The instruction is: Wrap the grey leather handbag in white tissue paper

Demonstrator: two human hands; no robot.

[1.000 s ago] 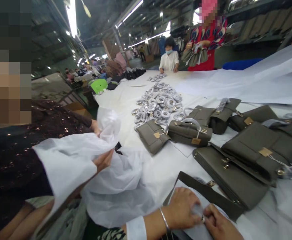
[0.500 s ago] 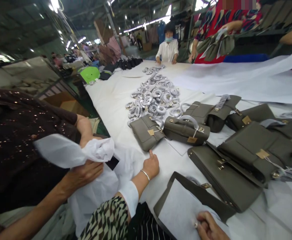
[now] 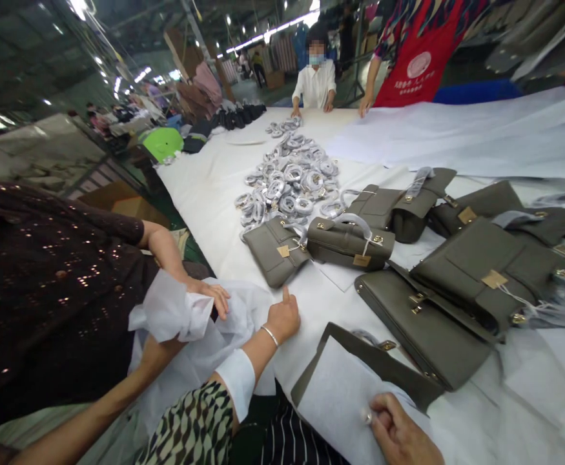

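Note:
My left hand (image 3: 283,318), with a bracelet at the wrist, lies on the table with its index finger stretched out and the other fingers curled. Its fingertip is close to the lower edge of a small olive-grey handbag (image 3: 275,252) with a tan tag; contact cannot be made out. In my right hand (image 3: 398,426), thumb and fingers pinch a sheet of white paper (image 3: 338,387), which lies over an open olive-grey handbag (image 3: 369,361). Another olive handbag (image 3: 422,323) with gold fittings lies just beyond it.
More handbags (image 3: 352,242) stand and lie along the right. Beyond them is a heap of wrapped coiled straps (image 3: 292,177) on the white-covered table (image 3: 199,187). At left, a co-worker in a dark sequined top (image 3: 59,290) handles white tissue paper (image 3: 170,307). Other people stand across the table.
The co-worker at left has shifted the tissue paper, one hand now flat on it. Across the table, the person in a red apron no longer shows the held bags. My hands have barely moved.

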